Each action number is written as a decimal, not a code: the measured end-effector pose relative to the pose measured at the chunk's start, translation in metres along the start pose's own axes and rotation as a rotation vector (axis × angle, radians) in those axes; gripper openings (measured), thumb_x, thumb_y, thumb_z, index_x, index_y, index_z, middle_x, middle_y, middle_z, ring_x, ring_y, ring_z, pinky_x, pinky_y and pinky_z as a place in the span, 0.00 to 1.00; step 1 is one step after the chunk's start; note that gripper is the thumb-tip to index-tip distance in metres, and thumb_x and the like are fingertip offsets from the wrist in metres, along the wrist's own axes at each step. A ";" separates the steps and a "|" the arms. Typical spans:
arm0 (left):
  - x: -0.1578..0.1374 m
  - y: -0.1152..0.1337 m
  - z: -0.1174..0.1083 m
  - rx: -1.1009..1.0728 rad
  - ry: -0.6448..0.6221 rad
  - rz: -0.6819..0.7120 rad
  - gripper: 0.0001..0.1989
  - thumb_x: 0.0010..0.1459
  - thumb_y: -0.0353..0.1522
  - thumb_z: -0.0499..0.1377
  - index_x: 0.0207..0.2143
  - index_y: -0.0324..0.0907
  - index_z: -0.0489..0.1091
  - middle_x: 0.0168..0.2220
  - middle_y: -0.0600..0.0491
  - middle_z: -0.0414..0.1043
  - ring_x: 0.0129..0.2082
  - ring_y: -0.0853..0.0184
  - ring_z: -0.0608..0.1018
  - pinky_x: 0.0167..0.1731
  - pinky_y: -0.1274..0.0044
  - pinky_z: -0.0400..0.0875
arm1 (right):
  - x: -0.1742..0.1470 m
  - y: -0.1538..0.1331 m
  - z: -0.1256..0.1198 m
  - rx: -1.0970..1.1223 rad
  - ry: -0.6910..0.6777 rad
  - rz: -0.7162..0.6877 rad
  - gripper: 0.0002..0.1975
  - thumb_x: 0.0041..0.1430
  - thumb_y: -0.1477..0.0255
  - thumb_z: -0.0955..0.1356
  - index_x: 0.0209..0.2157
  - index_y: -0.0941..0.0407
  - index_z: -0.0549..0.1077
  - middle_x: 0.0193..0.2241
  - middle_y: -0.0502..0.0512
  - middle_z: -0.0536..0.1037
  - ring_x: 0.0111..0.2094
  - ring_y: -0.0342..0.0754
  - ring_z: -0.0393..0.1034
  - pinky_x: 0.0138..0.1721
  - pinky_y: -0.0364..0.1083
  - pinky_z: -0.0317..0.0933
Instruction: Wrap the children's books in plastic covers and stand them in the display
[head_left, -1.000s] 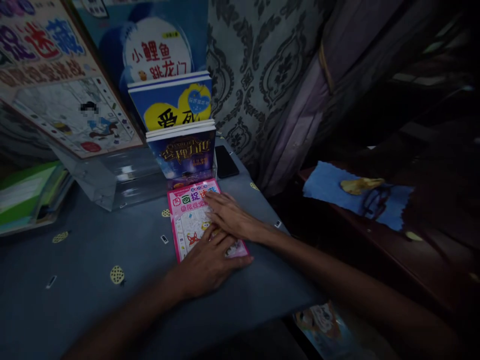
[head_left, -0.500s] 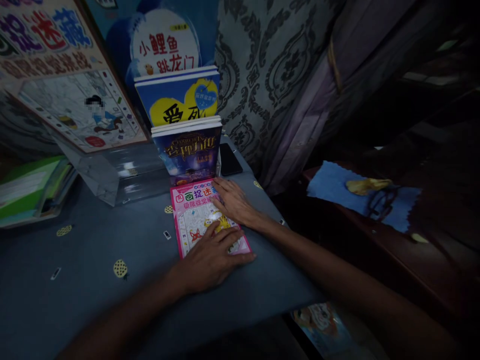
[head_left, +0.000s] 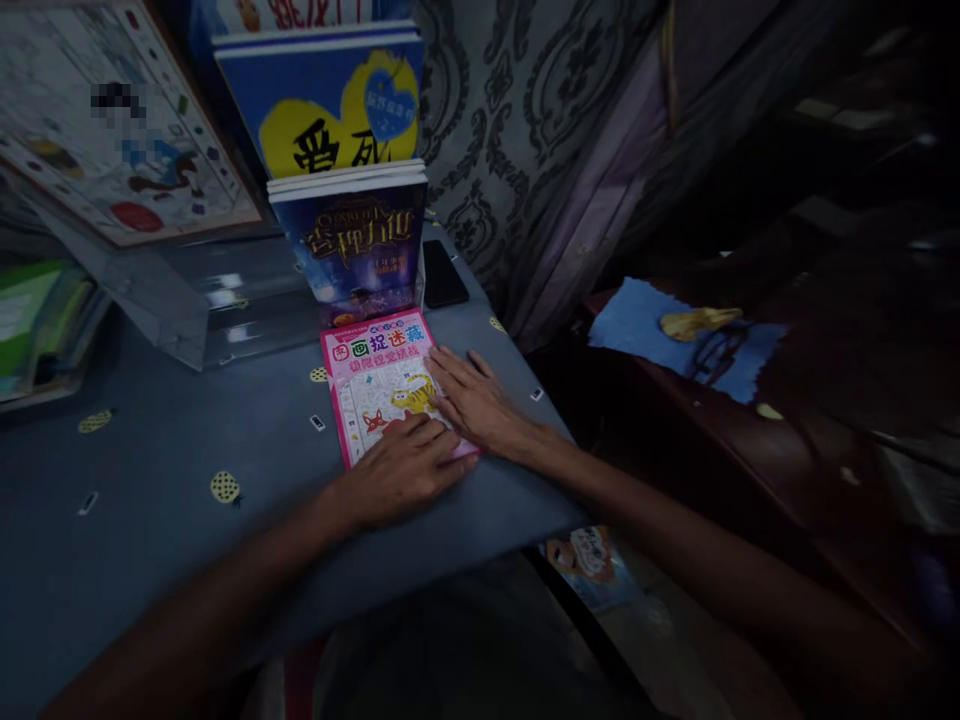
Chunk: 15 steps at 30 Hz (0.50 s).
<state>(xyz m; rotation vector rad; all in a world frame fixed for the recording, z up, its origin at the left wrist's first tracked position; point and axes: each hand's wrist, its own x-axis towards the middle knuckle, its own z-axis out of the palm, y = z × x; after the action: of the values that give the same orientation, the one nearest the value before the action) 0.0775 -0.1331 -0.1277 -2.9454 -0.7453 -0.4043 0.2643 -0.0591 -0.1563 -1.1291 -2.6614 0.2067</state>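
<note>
Since half a second earlier, the right hand (head_left: 474,402) had slid from the top right corner of the pink book (head_left: 379,375) down its right edge, so the title strip and the tiger drawing showed fully. The left hand (head_left: 401,470) had shifted little and covered the book's lower part as before. Judged from this, the book was being pressed and squared in place rather than lifted; it had kept its spot at the foot of the standing books.

The pink book lay flat on the grey table (head_left: 165,500), its top edge just in front of the dark upright book (head_left: 352,245), with the blue-and-yellow book (head_left: 322,100) standing behind that. A black phone (head_left: 442,275) lay to the right of the upright books.

Both hands were open and flat, palms down, fingers spread slightly, gripping nothing. The left forearm came in from the lower left, the right from the lower right, and the fingertips nearly met over the cover.
</note>
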 end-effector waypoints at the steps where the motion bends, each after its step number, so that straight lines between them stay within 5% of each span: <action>1: 0.000 0.000 0.000 0.020 0.036 0.009 0.13 0.72 0.29 0.50 0.53 0.41 0.71 0.40 0.47 0.73 0.44 0.61 0.73 0.47 0.68 0.69 | -0.007 -0.003 0.000 -0.010 0.005 -0.005 0.27 0.73 0.67 0.57 0.69 0.60 0.58 0.69 0.66 0.61 0.72 0.57 0.50 0.68 0.63 0.48; 8: -0.002 0.003 -0.001 -0.001 0.139 -0.058 0.11 0.71 0.30 0.50 0.39 0.40 0.71 0.33 0.50 0.72 0.38 0.64 0.73 0.44 0.71 0.69 | -0.045 -0.016 0.005 -0.127 0.078 -0.056 0.26 0.73 0.70 0.57 0.68 0.64 0.59 0.66 0.70 0.65 0.70 0.59 0.55 0.65 0.64 0.55; 15: -0.027 -0.032 0.006 -0.067 0.165 -0.456 0.19 0.72 0.40 0.49 0.57 0.36 0.65 0.56 0.39 0.71 0.57 0.56 0.73 0.56 0.62 0.69 | -0.047 -0.015 0.006 -0.122 0.106 -0.083 0.26 0.73 0.68 0.57 0.68 0.63 0.59 0.66 0.71 0.66 0.68 0.59 0.58 0.64 0.65 0.57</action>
<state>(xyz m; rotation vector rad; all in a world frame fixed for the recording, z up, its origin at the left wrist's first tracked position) 0.0404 -0.1162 -0.1408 -2.7332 -1.4017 -0.7025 0.2841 -0.1041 -0.1663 -1.0306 -2.6499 -0.0309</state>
